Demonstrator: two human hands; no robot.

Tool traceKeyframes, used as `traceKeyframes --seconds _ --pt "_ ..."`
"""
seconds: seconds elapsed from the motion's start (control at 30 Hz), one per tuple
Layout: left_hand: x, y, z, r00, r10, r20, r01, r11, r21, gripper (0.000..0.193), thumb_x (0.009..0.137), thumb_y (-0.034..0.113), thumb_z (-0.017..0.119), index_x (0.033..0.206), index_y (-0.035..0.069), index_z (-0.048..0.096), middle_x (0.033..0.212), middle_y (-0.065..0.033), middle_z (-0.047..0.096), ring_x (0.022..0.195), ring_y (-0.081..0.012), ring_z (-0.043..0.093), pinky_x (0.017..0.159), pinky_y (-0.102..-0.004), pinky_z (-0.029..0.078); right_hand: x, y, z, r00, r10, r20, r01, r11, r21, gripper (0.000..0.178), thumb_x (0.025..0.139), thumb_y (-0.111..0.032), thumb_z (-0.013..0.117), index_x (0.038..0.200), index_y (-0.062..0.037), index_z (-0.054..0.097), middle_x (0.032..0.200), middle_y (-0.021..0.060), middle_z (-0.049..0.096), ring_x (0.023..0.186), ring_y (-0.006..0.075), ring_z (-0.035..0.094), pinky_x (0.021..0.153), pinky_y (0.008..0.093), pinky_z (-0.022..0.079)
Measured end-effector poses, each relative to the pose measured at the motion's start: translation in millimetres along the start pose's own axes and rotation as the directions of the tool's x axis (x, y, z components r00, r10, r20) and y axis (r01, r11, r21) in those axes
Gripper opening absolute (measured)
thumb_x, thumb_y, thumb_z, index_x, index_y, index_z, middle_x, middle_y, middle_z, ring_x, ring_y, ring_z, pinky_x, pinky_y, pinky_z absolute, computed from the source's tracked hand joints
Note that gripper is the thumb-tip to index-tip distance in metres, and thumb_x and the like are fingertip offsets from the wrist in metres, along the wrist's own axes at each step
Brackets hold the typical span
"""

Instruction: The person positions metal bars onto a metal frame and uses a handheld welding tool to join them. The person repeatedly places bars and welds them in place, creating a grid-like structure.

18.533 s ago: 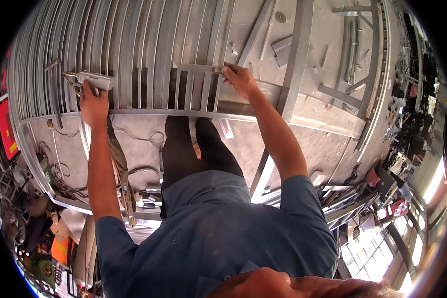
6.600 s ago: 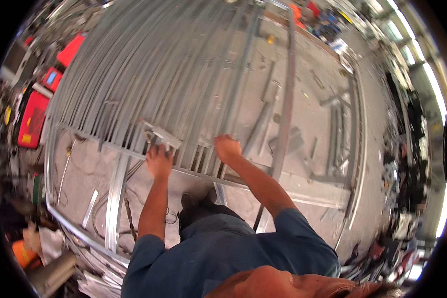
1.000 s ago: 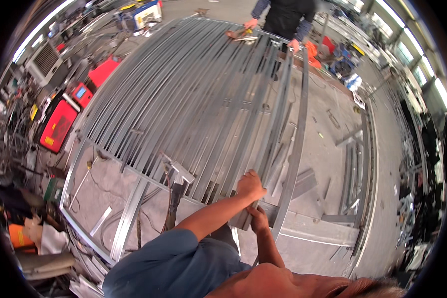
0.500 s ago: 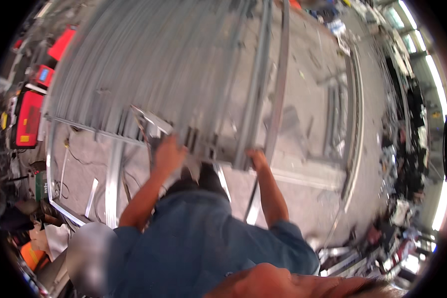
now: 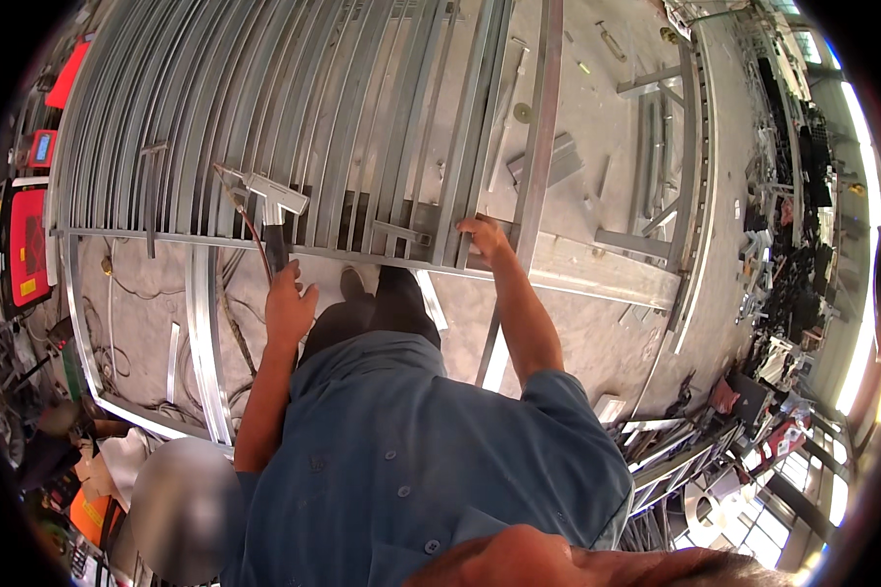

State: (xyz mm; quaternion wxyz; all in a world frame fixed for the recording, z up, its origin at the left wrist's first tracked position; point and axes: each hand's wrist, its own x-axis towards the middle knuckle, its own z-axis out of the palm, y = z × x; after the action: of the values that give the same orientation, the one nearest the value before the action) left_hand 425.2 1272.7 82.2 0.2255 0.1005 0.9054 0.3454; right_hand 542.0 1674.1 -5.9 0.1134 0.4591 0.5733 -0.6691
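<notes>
The workshop's grey floor [image 5: 597, 333] stretches out beneath and beyond both hands. Over it stands a broad metal frame [image 5: 545, 117], its long parallel bars running away from the person, its near rail just beyond the left fingers. Well off to the left of that hand sits a red machine [image 5: 29, 249].

A grey bar [image 5: 478, 127] meets the right hand [image 5: 480, 235] at its near end; the fingers are curled against it, though from here I cannot tell whether they pinch it or merely rest there. The silver gun-shaped tool [image 5: 274, 194] lies on the bars straight ahead of the left hand [image 5: 292, 301], its dark handle pointing back at the fingertips. Those fingers are spread, thumb apart; whether they brush the handle I can't make out. A hammer-shaped tool [image 5: 151, 196] hangs among bars farther left. Just left of the right hand, a short metal strip [image 5: 399, 233] lies across several bars.
</notes>
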Motion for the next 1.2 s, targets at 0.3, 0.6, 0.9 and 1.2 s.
traceKeyframes --seconds 0.3,0.6,0.9,1.2 --pt "7.0 40.4 23.6 0.982 0.161 0.094 -0.161 0.987 -0.004 0.053 0.087 0.015 0.071 0.136 0.002 0.055 0.121 -0.0183 0.064 0.101 -0.0332 0.067 0.087 -0.0424 0.054 -9.6 -4.5 3.0 0.969 -0.227 -0.094 0.191 0.937 -0.291 0.062 0.094 -0.048 0.065 0.117 0.0091 0.068 0.102 0.0169 0.072 0.103 0.0232 0.064 0.095 0.0364 0.047" --pt "127.9 183.7 162.1 0.909 0.379 0.173 -0.414 0.867 0.278 0.048 0.095 0.030 0.063 0.130 -0.002 0.053 0.114 -0.0247 0.064 0.108 -0.0438 0.062 0.087 -0.0507 0.055 36.2 -23.2 30.8 0.776 -0.475 -0.414 0.275 0.847 -0.455 0.079 0.100 -0.056 0.048 0.142 0.0103 0.045 0.141 0.0359 0.048 0.130 0.0488 0.049 0.109 0.0498 0.041" --pt "168.3 160.7 232.4 0.920 0.390 0.028 -0.385 0.890 0.243 0.042 0.098 0.031 0.060 0.126 0.001 0.054 0.118 -0.0238 0.062 0.095 -0.0439 0.068 0.080 -0.0516 0.057 23.7 3.5 54.0 0.744 -0.449 -0.496 0.242 0.872 -0.426 0.056 0.104 -0.045 0.046 0.137 -0.0010 0.056 0.139 0.0214 0.056 0.128 0.0436 0.052 0.106 0.0486 0.044" --pt "181.1 148.6 230.2 0.887 0.452 0.098 -0.454 0.811 0.368 0.036 0.097 0.030 0.063 0.121 0.004 0.063 0.109 -0.0215 0.069 0.092 -0.0429 0.068 0.075 -0.0515 0.055 39.4 12.0 32.7 0.707 -0.561 -0.430 0.050 0.647 -0.761 0.041 0.102 -0.036 0.051 0.131 -0.0106 0.063 0.137 0.0163 0.060 0.127 0.0369 0.055 0.106 0.0485 0.044"
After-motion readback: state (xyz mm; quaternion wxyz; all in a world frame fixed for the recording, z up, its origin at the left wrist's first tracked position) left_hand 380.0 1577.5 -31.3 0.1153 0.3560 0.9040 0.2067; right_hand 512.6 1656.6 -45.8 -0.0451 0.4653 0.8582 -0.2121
